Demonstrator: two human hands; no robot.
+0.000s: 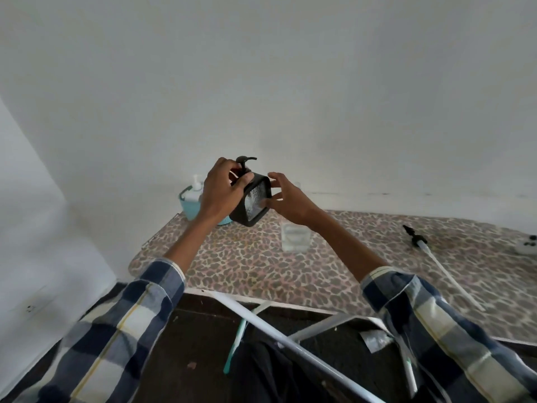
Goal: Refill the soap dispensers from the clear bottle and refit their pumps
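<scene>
At the far left corner of the leopard-print board [290, 274] stands a teal basket [190, 206] against the wall, and a white pump bottle [195, 191] pokes up out of it. Just to the right of the basket the person's left hand [222, 189] is raised above the board, fingers curled over the top of a black square dispenser [252, 200] at the base of its black pump [244, 162]. The dispenser is tipped over towards the person, clear of the board's surface, so that its pale, wet-looking underside faces the camera. The right hand [287, 199] is at the dispenser's right side, fingers spread and fairly straight, fingertips touching its edge and its pale underside rather than wrapping round it. Below the two hands, a little back from the near edge, a clear square container [295, 237] stands upright on the board. Well over towards the right end lies a loose black pump head with a long white tube [436, 257], the tube running towards the near edge. At the right edge of view a small white object [527, 245] with dark spots sits on the board, too cut off to identify. Both forearms wear rolled-up blue and cream check sleeves [430, 309].
</scene>
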